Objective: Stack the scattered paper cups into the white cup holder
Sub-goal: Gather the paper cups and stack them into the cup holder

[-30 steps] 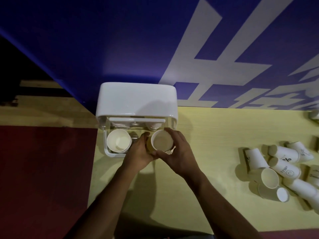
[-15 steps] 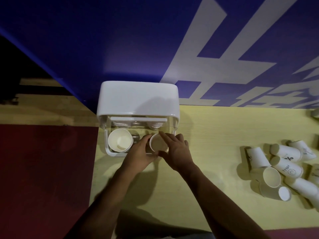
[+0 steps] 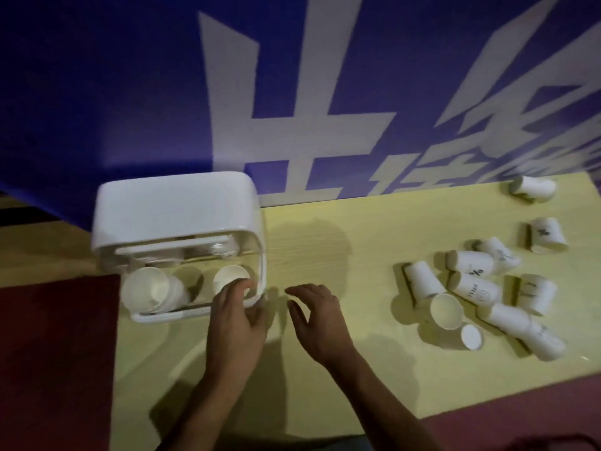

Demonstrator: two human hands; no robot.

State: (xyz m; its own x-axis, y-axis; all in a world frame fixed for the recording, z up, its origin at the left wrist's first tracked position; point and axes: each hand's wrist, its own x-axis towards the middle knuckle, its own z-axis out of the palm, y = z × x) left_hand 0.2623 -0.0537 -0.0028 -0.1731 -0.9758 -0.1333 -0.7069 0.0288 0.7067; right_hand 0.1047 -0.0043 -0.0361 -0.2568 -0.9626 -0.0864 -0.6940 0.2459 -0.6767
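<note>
Left hand [image 3: 237,315] is resting relaxed fingertips on the rim of the paper cup [image 3: 229,277] sitting in the white cup holder [image 3: 172,206] at the tabletop's [image 3: 341,239] left edge. Right hand [image 3: 320,315] is hovering open just beside the holder, while scattered cups [image 3: 471,288] are lying near the right edge.

**Two Open Hands at the Holder's Right Side**

Reaches with the left hand [image 3: 237,315] over the front right corner of the white cup holder [image 3: 175,206], palm down, fingers [image 3: 241,287] loosely stretched across its rim. Hovers with the right hand [image 3: 320,315] just right of the holder, clear of it, fingers spread and slightly curved, empty. Extends both bare forearms toward the holder from its near side.
</note>
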